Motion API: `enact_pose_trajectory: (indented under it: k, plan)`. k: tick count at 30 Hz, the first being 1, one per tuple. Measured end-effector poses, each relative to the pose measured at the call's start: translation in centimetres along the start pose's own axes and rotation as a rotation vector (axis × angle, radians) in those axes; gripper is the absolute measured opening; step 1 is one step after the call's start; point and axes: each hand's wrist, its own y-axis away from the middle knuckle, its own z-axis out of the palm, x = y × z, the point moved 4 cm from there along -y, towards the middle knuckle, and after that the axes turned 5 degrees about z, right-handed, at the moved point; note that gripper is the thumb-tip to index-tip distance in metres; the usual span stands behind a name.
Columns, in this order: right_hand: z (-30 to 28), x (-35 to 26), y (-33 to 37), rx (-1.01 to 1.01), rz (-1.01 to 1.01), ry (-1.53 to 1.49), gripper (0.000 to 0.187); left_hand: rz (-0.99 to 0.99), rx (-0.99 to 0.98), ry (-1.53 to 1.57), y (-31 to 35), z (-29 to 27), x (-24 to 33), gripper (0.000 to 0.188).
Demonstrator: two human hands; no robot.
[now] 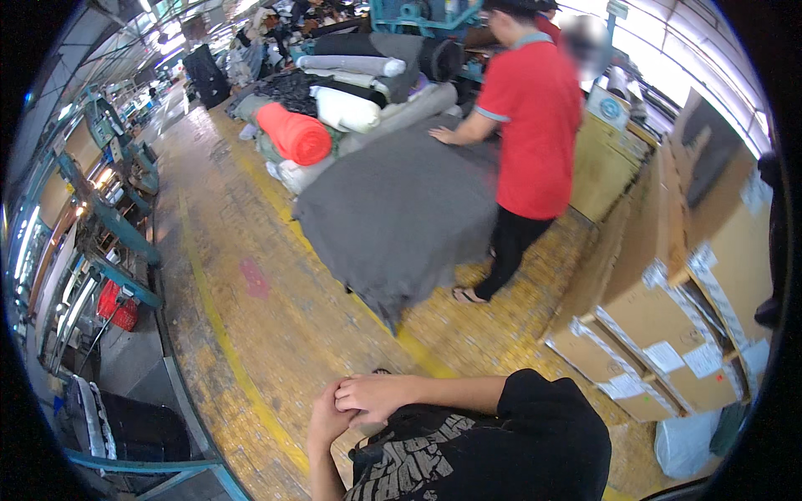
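Observation:
My left hand [327,422] and my right hand [373,396] are clasped together in front of my black shirt. The right hand's fingers close over the left, which is partly hidden beneath them. No object shows in either hand. Beyond them, a dark grey cloth [401,209] drapes over a low pile, its corner hanging near the floor. A co-worker in a red shirt [536,125] stands at its right side, one hand [444,134] laid on the cloth. Both my hands are apart from the cloth.
Fabric rolls, one orange-red [294,135] and one white [347,109], lie piled behind the cloth. Large cardboard boxes [668,334] stand at the right. Blue-green machine frames [117,221] line the left side. Yellow lines [219,321] mark the worn floor.

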Motion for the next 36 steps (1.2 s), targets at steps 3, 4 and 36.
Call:
enact_pose_trajectory:
  k: [3, 4, 36]
  plan:
    - [-2.8, 5.8, -11.1, -0.001, -0.104, -0.035, 0.028, -0.144, 0.1, -0.045, -6.4, -8.3, -4.1, 0.059]
    - [-3.2, 7.4, -14.8, -0.013, -0.147, -0.04, 0.029, -0.214, 0.127, -0.081, -8.0, -11.0, -5.5, 0.059]
    - [-38.6, 81.4, -116.7, 0.117, 0.201, -0.273, 0.044, -0.232, 0.399, 0.678, -97.7, -86.1, -58.4, 0.043]
